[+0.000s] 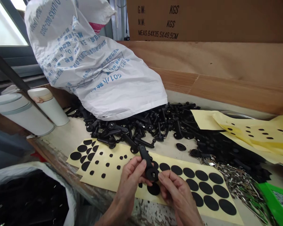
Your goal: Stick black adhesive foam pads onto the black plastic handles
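Black plastic lever handle [144, 158], long axis pointing away, pinched between left hand [129, 185] and right hand [176, 194], above adhesive-dot sheet [179, 180]

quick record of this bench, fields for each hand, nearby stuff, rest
left hand: grips black plastic lever handle
right hand: pinches the handle's round base
nearby: yellow backing sheet with black adhesive discs, beneath the hands
rest: heap of black handles, white woven sack, cardboard box, metal pins, green tray
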The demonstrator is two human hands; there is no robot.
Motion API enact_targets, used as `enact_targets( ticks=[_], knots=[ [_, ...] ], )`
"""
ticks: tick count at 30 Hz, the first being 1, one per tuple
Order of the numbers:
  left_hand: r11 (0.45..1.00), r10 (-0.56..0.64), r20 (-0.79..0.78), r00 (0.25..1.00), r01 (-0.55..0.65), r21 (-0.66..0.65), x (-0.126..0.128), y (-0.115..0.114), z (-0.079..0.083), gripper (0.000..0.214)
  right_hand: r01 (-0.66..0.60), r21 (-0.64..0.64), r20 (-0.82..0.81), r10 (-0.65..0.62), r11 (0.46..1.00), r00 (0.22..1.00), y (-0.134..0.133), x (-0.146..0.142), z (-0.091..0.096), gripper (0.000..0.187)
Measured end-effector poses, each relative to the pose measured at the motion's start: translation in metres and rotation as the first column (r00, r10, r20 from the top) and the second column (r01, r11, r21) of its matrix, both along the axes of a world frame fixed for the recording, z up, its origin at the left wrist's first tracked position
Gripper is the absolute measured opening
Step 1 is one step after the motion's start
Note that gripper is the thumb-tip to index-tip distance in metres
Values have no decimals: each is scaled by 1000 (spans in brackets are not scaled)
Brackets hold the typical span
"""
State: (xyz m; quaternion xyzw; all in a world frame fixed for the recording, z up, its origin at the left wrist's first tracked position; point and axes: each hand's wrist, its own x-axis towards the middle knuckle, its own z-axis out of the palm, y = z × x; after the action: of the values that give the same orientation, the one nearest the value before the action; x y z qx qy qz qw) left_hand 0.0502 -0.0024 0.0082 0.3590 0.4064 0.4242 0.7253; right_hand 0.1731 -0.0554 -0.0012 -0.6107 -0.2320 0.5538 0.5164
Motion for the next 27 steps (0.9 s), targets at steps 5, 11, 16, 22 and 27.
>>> enact_targets(
  ticks=[5,11,16,22,27],
  knots=[
    [1000,-4,-24,1000,4,7,-1,-2,0,27,0,16,47,0,1000,999,0,0,0,39],
    [1000,-25,-80,996,27,14,-1,-3,6,29,-33,88,217,13,996,976,-1,-3,0,35],
    [997,44,-94,995,-39,60,2,-9,2,24,-164,265,694,-70,950,716,-5,-8,-5,31],
    [992,104,-92,990,-97,83,5,-12,2,25,-246,301,891,-180,921,418,-3,-8,-9,30],
    [993,89,-106,990,-80,82,6,-10,3,23,-237,266,958,-230,934,172,-5,-8,-9,34]
  ],
)
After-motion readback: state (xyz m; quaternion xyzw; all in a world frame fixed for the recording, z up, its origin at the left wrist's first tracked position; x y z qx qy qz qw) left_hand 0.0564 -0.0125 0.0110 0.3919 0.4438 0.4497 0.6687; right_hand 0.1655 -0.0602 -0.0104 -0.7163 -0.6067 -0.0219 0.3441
